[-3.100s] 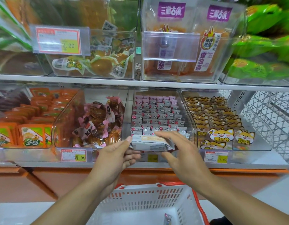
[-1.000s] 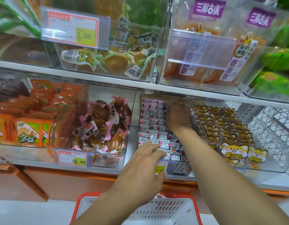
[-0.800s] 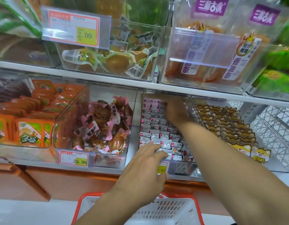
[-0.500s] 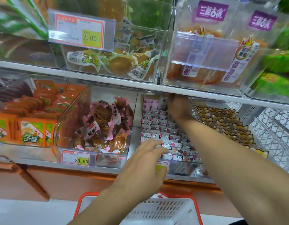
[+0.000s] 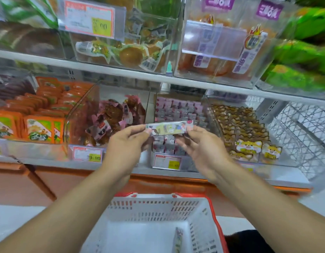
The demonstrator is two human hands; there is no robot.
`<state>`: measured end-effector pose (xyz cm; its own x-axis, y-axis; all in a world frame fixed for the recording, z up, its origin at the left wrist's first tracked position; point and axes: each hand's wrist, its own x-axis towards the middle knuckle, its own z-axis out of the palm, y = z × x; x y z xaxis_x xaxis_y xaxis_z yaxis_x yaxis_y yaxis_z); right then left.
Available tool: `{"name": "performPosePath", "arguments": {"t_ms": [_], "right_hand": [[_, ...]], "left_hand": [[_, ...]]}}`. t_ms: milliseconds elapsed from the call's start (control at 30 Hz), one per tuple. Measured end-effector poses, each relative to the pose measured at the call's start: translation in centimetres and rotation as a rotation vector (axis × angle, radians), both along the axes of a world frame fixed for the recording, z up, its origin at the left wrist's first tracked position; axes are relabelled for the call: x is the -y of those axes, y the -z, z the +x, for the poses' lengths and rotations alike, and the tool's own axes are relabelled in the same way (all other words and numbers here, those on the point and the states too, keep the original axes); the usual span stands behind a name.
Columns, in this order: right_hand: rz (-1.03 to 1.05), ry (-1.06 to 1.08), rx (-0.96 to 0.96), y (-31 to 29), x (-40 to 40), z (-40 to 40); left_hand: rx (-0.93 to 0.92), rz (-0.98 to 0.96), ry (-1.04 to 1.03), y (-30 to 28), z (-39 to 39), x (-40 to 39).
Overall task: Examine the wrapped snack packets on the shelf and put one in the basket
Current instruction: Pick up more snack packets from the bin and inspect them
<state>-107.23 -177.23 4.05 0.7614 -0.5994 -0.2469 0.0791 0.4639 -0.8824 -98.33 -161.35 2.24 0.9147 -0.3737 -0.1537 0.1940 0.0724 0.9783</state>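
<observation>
- Nearest, low centre: one white basket [image 5: 198,207] with a red rim, already holding one small wrapped item [image 5: 178,240] standing against its right inner wall; too blurred to name further.
- Above the basket, in front of the shelf [image 5: 176,172]: one long flat snack packet [image 5: 169,129] held level between two hands, printed face toward the camera.
- Left hand [image 5: 125,148]: fingers pinched on the packet's left end, rest of the hand loosely curled.
- Right hand [image 5: 205,148]: thumb and forefinger nipping the right end, other fingers spread open beneath.
- Step in hand, judged: examining, packet not yet in the basket.
- Next move, judged: letting go with one hand, lowering the packet straight down, releasing inside the rim.
- Just behind: one clear bin of pink-and-white packets [image 5: 178,110], many rows, too many and too blurred to count.
- Left of it, one bin of brown pink-wrapped snacks [image 5: 110,119]; farther left, orange packets [image 5: 39,125]; right, cat-face packets [image 5: 247,128].
- Near edge of the shelf: two legible price tags [image 5: 87,155].
- Farthest: upper shelf with more clear bins.
</observation>
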Motion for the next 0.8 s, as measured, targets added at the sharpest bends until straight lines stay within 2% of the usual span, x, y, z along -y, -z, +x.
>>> {"name": "performPosePath", "arguments": {"t_ms": [200,400,600,800], "right_hand": [[-0.092,-0.168,-0.072,2.1,0.9,-3.0],[0.011,-0.200,-0.079,3.6,1.5,-4.9],[0.020,-0.158,-0.070,3.1,1.7,-5.4],[-0.022,-0.145,-0.089,3.9,2.3,-5.2]], "left_hand": [[-0.180,-0.152,0.037,0.4,-0.5,-1.7],[-0.329,-0.270,0.063,0.9,-1.0,-1.3],[-0.191,-0.171,0.149,1.0,-1.7,-0.7],[-0.197,-0.150,0.163,0.8,-2.1,-0.3]]}}
